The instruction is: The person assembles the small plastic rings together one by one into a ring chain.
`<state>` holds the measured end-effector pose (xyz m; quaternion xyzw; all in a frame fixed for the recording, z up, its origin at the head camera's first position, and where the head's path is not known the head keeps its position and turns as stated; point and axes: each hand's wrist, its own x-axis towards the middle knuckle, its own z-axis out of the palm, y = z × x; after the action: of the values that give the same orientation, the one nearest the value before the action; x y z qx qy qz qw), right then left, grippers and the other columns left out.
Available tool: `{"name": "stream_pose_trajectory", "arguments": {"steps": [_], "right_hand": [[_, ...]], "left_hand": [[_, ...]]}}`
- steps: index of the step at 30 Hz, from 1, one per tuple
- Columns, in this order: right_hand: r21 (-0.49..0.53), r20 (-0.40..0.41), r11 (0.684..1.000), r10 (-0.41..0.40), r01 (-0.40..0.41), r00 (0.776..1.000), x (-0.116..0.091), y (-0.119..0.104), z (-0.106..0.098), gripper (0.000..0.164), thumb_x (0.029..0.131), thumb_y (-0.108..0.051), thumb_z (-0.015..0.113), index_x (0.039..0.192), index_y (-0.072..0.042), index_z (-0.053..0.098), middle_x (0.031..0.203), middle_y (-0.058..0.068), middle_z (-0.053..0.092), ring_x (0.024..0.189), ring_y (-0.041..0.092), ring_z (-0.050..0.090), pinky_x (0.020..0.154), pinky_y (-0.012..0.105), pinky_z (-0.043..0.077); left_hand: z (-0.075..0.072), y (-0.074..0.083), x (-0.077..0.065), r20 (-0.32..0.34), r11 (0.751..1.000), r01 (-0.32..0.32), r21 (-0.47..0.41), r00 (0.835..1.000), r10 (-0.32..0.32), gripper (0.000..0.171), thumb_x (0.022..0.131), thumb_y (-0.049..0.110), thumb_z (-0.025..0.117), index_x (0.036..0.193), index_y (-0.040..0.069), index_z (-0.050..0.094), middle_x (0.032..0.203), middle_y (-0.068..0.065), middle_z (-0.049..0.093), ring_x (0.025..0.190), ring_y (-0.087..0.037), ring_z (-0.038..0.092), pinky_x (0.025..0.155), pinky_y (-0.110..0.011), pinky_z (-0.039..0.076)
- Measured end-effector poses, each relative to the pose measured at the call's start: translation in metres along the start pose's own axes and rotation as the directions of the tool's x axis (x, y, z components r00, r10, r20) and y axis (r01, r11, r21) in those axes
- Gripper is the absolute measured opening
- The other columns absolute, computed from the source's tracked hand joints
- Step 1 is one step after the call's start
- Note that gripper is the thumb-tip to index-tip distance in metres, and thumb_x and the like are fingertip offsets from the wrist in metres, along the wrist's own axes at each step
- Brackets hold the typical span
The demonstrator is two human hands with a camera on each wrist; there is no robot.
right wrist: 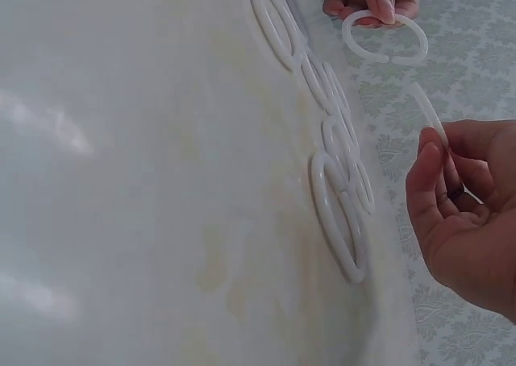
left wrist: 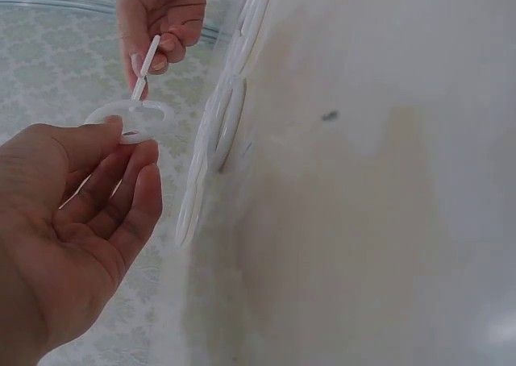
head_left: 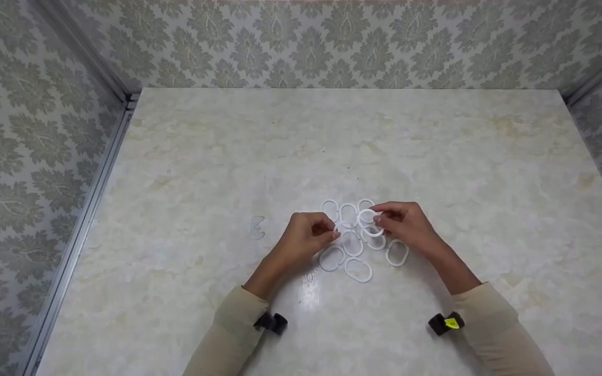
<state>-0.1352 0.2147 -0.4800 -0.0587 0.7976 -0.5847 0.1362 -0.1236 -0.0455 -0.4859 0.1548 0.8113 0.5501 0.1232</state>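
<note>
My left hand (head_left: 307, 235) pinches a white oval shower curtain ring (right wrist: 348, 47) between thumb and fingertips; a small split shows in the ring's side in the right wrist view. Facing it, my right hand (head_left: 409, 223) pinches a second white shower curtain ring (right wrist: 430, 114), seen nearly edge-on in both wrist views. The two held rings are close together, with a narrow space between them in the right wrist view. Below the hands, several more rings (head_left: 358, 280) lie flat on the table in a loose cluster, some touching or overlapping.
A marbled pale table (head_left: 217, 141) spreads around the rings. Patterned walls (head_left: 311, 47) stand behind it and at both sides, with a metal rail (head_left: 79, 235) along the left edge. Black straps (head_left: 271, 322) are on both sleeved wrists. A faint mark (head_left: 257, 227) lies left of the hands.
</note>
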Motion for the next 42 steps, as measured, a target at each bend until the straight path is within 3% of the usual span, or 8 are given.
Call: {"name": "stream_pose_trajectory", "arguments": {"steps": [9, 17, 25, 34, 42], "right_hand": [[0.013, 0.013, 0.997, 0.07, -0.071, 0.997, 0.005, -0.002, 0.008, 0.03, 0.095, -0.002, 0.064, 0.122, 0.01, 0.067, 0.079, -0.006, 0.068, 0.062, 0.003, 0.06, 0.06, 0.019, 0.055], [-0.02, 0.016, 0.997, 0.076, -0.076, 0.997, 0.006, -0.005, 0.016, 0.029, 0.095, -0.003, 0.063, 0.121, 0.008, 0.068, 0.077, -0.007, 0.066, 0.061, 0.004, 0.061, 0.06, 0.019, 0.054], [-0.014, 0.056, 1.0, 0.023, -0.022, 0.998, 0.006, -0.004, 0.022, 0.026, 0.094, -0.002, 0.066, 0.118, 0.009, 0.068, 0.074, 0.0, 0.065, 0.059, 0.005, 0.059, 0.057, 0.02, 0.052], [-0.002, 0.089, 1.0, 0.02, -0.02, 0.996, 0.006, -0.001, 0.017, 0.027, 0.095, -0.004, 0.067, 0.116, 0.011, 0.067, 0.078, -0.008, 0.067, 0.061, 0.005, 0.061, 0.059, 0.02, 0.053], [-0.03, 0.119, 0.999, -0.018, 0.022, 0.993, 0.005, -0.002, 0.013, 0.026, 0.099, -0.005, 0.062, 0.119, 0.011, 0.067, 0.084, -0.005, 0.067, 0.068, 0.002, 0.058, 0.062, 0.018, 0.049]], "left_hand": [[0.002, 0.001, 0.001, 0.003, 1.0, 0.013, 0.005, 1.0, -0.013, 0.004, 0.089, 0.008, 0.077, 0.089, 0.004, 0.076, 0.086, -0.01, 0.074, 0.074, -0.008, 0.058, 0.069, -0.018, 0.05], [0.004, 0.002, 0.001, -0.018, 1.0, -0.01, -0.01, 1.0, 0.01, 0.005, 0.089, 0.008, 0.076, 0.086, 0.003, 0.075, 0.083, -0.009, 0.074, 0.071, -0.006, 0.057, 0.066, -0.018, 0.049], [0.004, 0.001, -0.002, -0.008, 0.999, -0.039, -0.015, 0.999, 0.039, 0.007, 0.09, 0.006, 0.074, 0.084, 0.005, 0.074, 0.081, -0.006, 0.072, 0.07, -0.007, 0.054, 0.065, -0.019, 0.046], [0.0, 0.001, -0.004, -0.019, 1.0, 0.008, -0.007, 1.0, -0.008, 0.004, 0.092, 0.007, 0.074, 0.088, 0.004, 0.074, 0.085, -0.007, 0.072, 0.075, -0.009, 0.057, 0.069, -0.02, 0.049], [-0.001, 0.001, -0.004, 0.042, 0.998, 0.062, 0.013, 0.997, -0.062, 0.003, 0.093, 0.008, 0.072, 0.095, 0.006, 0.073, 0.091, -0.005, 0.072, 0.082, -0.01, 0.06, 0.078, -0.025, 0.052]]}}
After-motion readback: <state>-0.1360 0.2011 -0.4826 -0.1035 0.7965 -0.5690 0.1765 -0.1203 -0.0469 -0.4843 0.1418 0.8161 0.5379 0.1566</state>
